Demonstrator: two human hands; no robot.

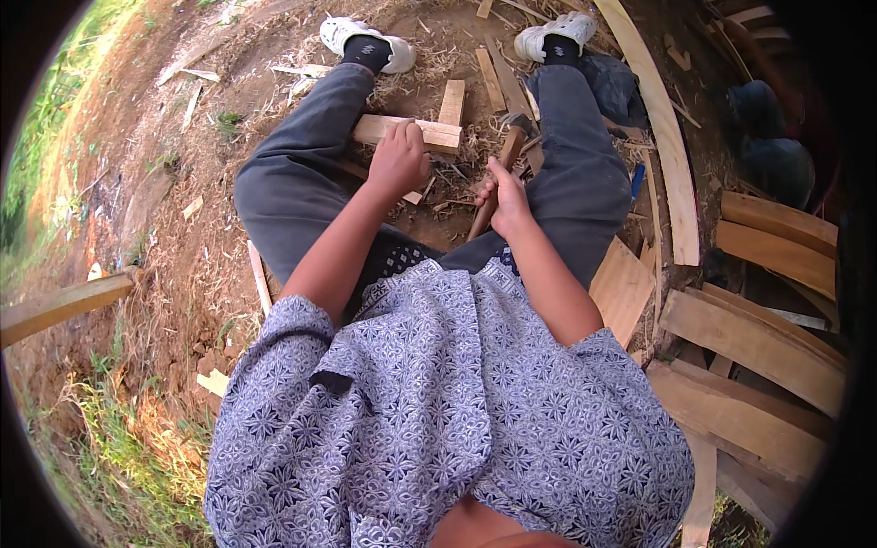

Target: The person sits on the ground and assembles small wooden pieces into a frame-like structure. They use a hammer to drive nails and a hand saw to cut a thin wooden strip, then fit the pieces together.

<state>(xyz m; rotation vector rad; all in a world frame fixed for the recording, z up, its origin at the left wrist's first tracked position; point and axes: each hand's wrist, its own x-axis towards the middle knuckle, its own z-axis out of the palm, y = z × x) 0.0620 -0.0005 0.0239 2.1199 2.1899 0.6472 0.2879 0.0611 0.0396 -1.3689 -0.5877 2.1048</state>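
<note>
My right hand is wrapped around the wooden handle of a hammer, its dark metal head pointing away from me between my legs. To its left, my left hand is closed in a fist-like pinch at the near side of a short pale wooden block. Whatever the fingers pinch is hidden. That block lies crosswise near my left shin, and another small wood piece sticks out behind it.
Wood shavings and offcuts litter the dirt around my feet. A long curved-looking plank runs along my right. Stacked boards lie at the far right, near dark blue cloth-like shapes. A beam enters from the left.
</note>
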